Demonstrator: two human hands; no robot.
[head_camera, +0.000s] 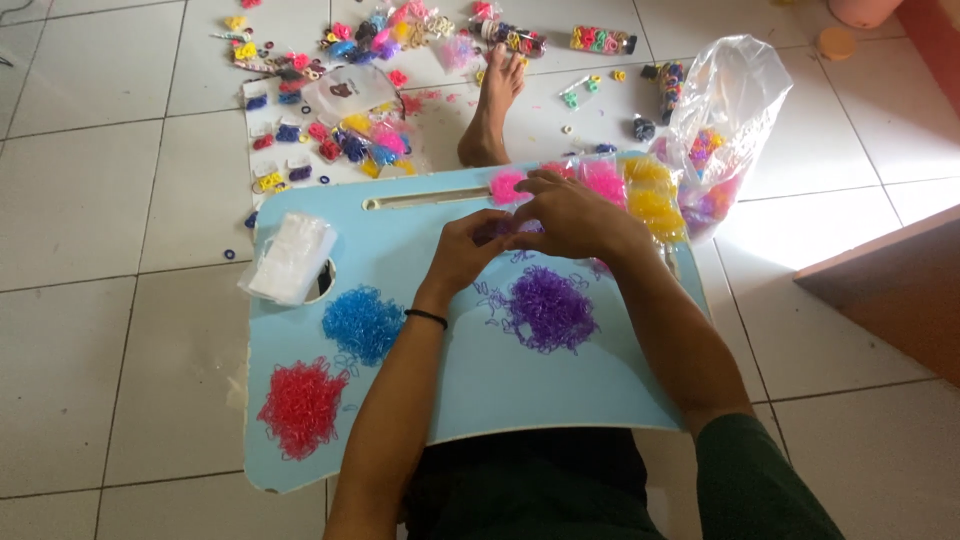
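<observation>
I see a purple heap of tiny bands (548, 308) just below the right hand (572, 215), violet all through. Left of the left hand (470, 250) sits a bright blue heap (363, 322), and below that a red one (302, 406). The lap table (480, 390) under both hands is pale sky blue. Beyond the right hand, pink packets (600, 180) and yellow packets (652, 200). A black band (427, 318) circles the left wrist.

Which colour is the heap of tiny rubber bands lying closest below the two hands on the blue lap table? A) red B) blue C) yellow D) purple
D: the purple heap lies just under the left hand and right hand on the lap table.
</observation>
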